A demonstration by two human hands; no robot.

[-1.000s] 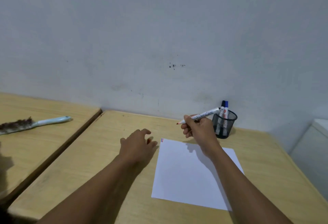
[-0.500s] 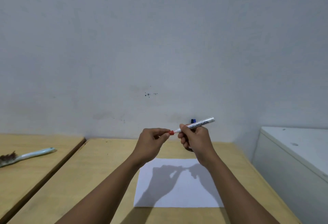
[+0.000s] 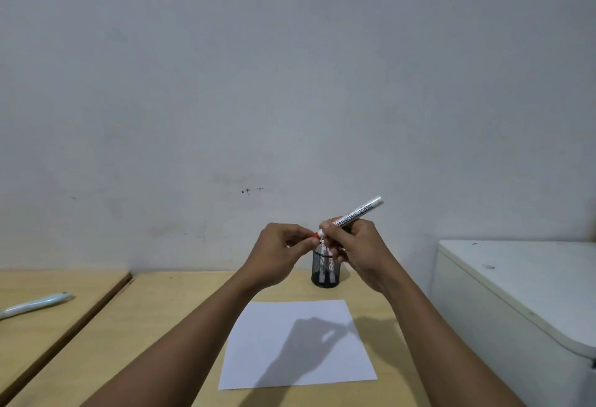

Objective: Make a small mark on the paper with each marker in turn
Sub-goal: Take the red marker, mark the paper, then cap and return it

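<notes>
Cylindrical marker (image 3: 358, 213) (glossy white) above flat paper (image 3: 300, 351)

A plain study or office-like room is showing here: two light wooden desks (image 3: 167, 316) are standing side by side against a bare, scuffed white wall (image 3: 290, 84). A black mesh pen holder (image 3: 325, 272) and a sheet of white paper (image 3: 290, 326) are sitting on the nearer desk, and a white cabinet (image 3: 522, 284) is standing beside it.

The white marker (image 3: 354, 214) bears dark lettering along its barrel, seemingly "boardmarker"; no other text is legible.
</notes>
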